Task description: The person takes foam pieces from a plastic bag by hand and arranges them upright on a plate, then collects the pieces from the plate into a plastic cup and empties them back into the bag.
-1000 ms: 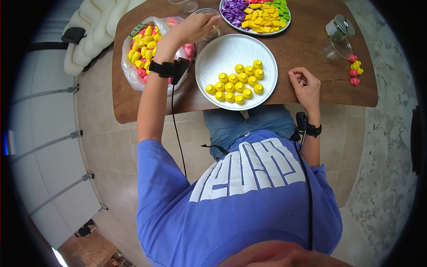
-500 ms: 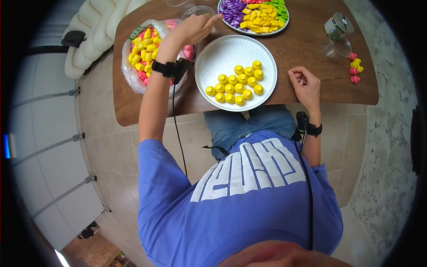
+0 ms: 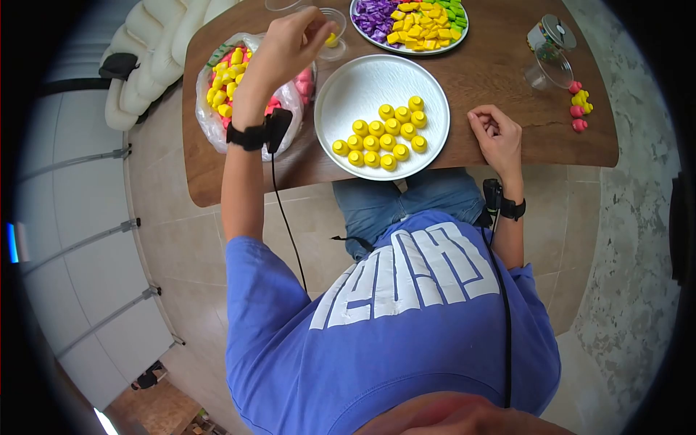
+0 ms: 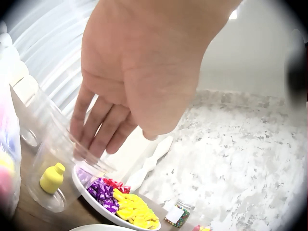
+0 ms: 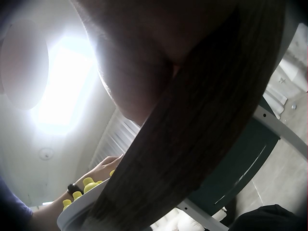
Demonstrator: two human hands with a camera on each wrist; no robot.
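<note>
In the head view my left hand (image 3: 286,51) is beside a clear plastic cup (image 3: 341,22) at the far left of the table, with nothing between its fingers. The left wrist view shows those fingers extended downward past the rim of the cup. A small yellow bottle-shaped piece (image 4: 52,178) stands inside the cup. My right hand (image 3: 499,139) rests at the table's front edge, fingers loosely curled around nothing. Between the hands lies a white round plate (image 3: 344,90) bearing several yellow bottle-shaped pieces (image 3: 391,126) in rows, necks up.
A clear bag (image 3: 206,130) of yellow and pink pieces sits at the left. Behind the plate is a second plate (image 3: 428,52) of purple, yellow, red and green wrapped pieces. On the right stand a lidded jar (image 3: 536,36), another clear cup (image 3: 547,69) and several pink and yellow pieces (image 3: 578,111).
My left hand has drawn back to the left, away from the cup, uncovering the yellow piece in it. The right hand has stayed in place.
</note>
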